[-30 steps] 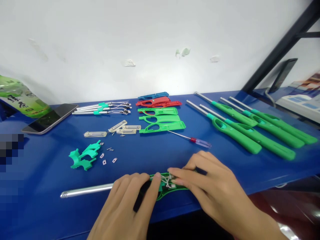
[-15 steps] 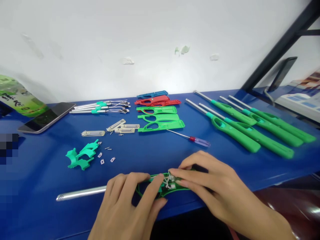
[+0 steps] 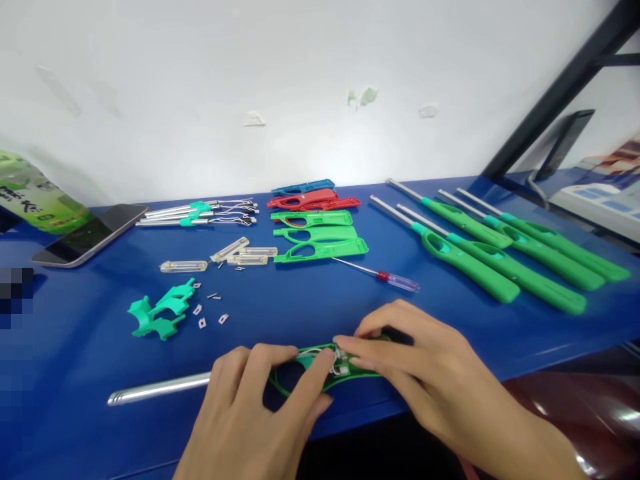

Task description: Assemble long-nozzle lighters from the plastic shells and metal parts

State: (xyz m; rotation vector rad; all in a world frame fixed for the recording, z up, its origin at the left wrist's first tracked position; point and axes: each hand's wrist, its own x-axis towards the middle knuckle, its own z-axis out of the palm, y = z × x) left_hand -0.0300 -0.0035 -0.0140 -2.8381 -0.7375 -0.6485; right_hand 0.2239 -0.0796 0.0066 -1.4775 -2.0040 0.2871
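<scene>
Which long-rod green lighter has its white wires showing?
The open lighter held by the left hand and right hand; the five lighters at right have closed handles.

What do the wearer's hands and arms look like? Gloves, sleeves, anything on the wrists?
Left hand and right hand both bare: no gloves. No rings visible on the fingers. Right forearm: no sleeve, watch or band in view. Left forearm is out of frame.

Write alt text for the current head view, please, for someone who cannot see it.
A left hand grips an open green lighter shell with white wires and a metal tube, and the right hand touches it, over a blue table. Behind lie loose coloured shells and a screwdriver; five green lighters lie at right.
</scene>
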